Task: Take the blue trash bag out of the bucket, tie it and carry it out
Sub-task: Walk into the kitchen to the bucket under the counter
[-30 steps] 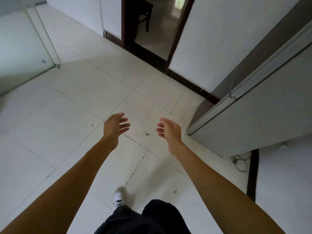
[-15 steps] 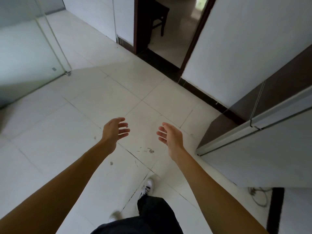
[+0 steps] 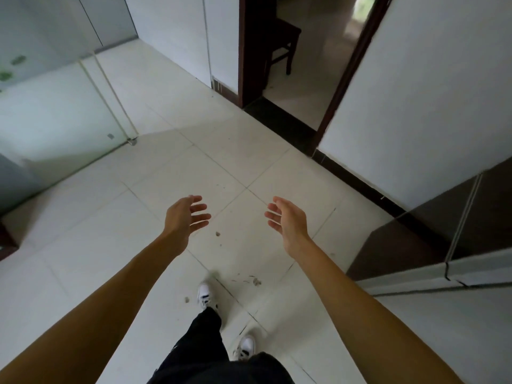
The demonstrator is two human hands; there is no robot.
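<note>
Head view looks down over your two bare forearms, stretched forward above a floor of pale tiles. Your left hand hangs at about 11 o'clock from your feet, palm turned inward, its fingers spread apart and holding nothing. Your right hand sits at about 1 o'clock, palm facing the left one, fingers likewise apart and empty. The two hands are near each other but do not touch.

Below them, at 6 o'clock, you see dark trousers and two white shoes with dark marks, the left shoe ahead of the right shoe. Small bits of grit lie on the tiles just beside the forward shoe.

At 12 o'clock an open doorway with a dark frame shows a dark wooden chair inside (only partly visible). A frosted glass panel stands at 10 o'clock, and a grey cabinet at 3 o'clock.

Neither the blue trash bag nor the bucket appears anywhere in this view, so you cannot tell where they are.
</note>
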